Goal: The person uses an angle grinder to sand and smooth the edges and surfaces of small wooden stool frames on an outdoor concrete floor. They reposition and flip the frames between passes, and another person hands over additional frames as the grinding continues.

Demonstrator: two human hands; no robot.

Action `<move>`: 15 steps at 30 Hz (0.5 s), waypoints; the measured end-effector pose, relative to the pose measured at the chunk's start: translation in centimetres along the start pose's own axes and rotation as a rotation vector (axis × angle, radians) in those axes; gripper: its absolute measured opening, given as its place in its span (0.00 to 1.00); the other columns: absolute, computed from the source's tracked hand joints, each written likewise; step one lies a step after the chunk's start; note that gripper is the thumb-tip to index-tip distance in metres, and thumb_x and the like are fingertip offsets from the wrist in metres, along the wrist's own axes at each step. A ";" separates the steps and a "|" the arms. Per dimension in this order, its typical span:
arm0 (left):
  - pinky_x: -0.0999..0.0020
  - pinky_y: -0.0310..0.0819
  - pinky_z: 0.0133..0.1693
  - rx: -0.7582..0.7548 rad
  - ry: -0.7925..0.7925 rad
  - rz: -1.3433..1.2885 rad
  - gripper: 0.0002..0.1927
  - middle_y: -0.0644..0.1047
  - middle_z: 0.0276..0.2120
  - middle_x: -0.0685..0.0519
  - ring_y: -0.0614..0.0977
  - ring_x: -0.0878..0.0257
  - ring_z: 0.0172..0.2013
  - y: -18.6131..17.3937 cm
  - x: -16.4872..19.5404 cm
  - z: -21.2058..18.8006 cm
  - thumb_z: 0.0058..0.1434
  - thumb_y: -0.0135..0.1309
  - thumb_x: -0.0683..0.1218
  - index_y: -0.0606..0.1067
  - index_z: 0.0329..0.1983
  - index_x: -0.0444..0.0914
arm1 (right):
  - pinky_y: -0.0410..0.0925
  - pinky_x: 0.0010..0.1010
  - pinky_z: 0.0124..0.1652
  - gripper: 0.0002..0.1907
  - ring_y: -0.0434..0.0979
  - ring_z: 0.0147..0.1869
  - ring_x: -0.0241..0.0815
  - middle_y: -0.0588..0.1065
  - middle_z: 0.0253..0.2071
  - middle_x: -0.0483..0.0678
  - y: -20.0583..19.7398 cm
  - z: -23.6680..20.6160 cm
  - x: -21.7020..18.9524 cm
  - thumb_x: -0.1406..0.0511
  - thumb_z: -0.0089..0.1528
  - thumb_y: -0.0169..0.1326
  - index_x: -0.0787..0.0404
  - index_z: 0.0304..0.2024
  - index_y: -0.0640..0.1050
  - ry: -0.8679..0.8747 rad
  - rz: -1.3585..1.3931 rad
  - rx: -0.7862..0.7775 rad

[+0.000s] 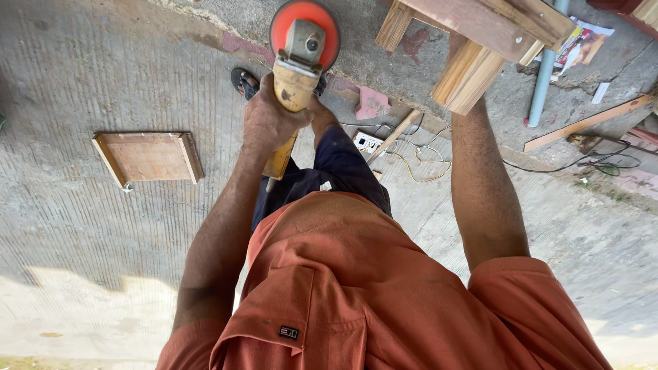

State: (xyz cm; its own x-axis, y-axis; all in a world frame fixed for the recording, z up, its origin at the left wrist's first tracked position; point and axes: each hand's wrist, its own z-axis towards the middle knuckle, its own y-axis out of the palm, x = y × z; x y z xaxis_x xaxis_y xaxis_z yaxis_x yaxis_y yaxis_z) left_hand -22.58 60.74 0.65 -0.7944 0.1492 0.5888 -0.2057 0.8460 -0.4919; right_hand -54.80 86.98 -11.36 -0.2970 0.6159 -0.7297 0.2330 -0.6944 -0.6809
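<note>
Grinder in our left hand, timber frame at our right

Our left hand wraps its fingers shut around the yellow angle grinder, long axis pointing away, orange disc foremost; our right hand is hidden behind the wooden frame, grip untellable; a white socket box lies on the floor

We are standing in an open-air carpentry yard or building site, in hard sunlight. Under us runs a rough, broom-scored concrete floor with patched, crumbling edges. A small wooden panel lies flat on it, and a frame of raw timber battens stands at the top edge. Loose cables trail to a socket block, near a grey pipe and offcuts.
</note>
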 end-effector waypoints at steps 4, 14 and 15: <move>0.53 0.83 0.44 -0.036 0.033 0.044 0.41 0.82 0.40 0.42 0.87 0.49 0.40 3.0 0.8 3.3 0.47 0.69 0.53 0.66 0.61 0.33 | 0.69 0.43 0.63 0.30 0.72 0.65 0.50 0.71 0.60 0.57 0.5 -0.6 1.2 0.61 0.70 0.62 0.62 0.68 0.63 0.047 0.153 0.062; 0.52 0.83 0.43 0.026 0.143 0.085 0.45 0.83 0.38 0.43 0.87 0.50 0.40 7.3 2.9 7.4 0.48 0.70 0.53 0.62 0.64 0.34 | 0.69 0.42 0.63 0.31 0.73 0.64 0.49 0.71 0.60 0.56 0.5 -0.6 1.8 0.61 0.69 0.63 0.61 0.68 0.63 0.183 0.631 0.021; 0.52 0.83 0.44 0.019 0.133 0.087 0.44 0.83 0.39 0.43 0.87 0.50 0.40 7.3 3.0 7.4 0.47 0.70 0.53 0.62 0.63 0.35 | 0.69 0.42 0.63 0.31 0.73 0.64 0.49 0.71 0.60 0.56 0.7 -0.5 1.8 0.61 0.69 0.64 0.61 0.68 0.63 0.192 0.643 0.010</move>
State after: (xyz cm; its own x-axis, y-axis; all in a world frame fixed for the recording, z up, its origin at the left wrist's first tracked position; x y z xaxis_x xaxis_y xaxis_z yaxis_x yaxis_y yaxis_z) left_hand -30.71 63.52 -5.93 -0.7272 0.2892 0.6226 -0.1513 0.8171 -0.5562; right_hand -54.69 87.82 -13.13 0.0681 0.1334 -0.9887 0.2999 -0.9479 -0.1072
